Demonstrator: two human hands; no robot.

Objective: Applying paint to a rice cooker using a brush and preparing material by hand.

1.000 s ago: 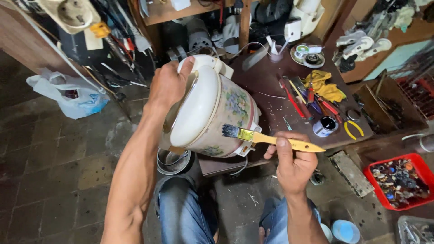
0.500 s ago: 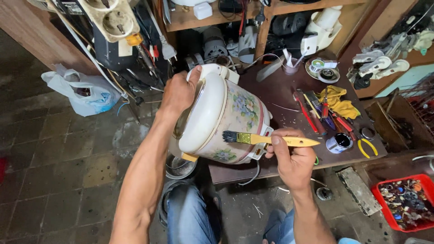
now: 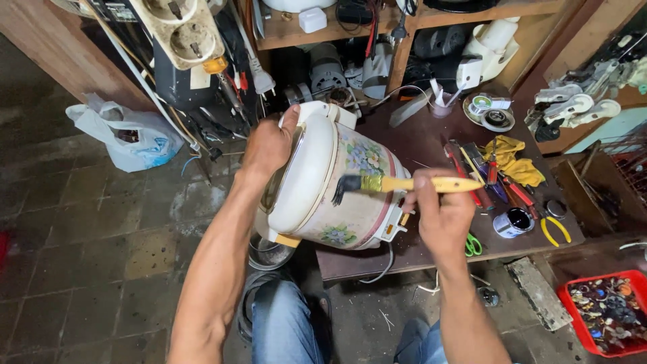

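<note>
Left hand point(image 3: 269, 145) clamped on the top rim of the rice cooker point(image 3: 330, 185), which is tipped on its side at the near edge of the surface point(image 3: 418, 145), half over the floor. Right hand point(image 3: 441, 212) closed round the yellow-handled brush point(image 3: 397, 183), bristles touching the cooker's floral side wall. Looks mid-way through brushing: can't tell which parts are already brushed. Pliers point(image 3: 554, 229) and small tin point(image 3: 513, 222) lie beside the right hand
</note>
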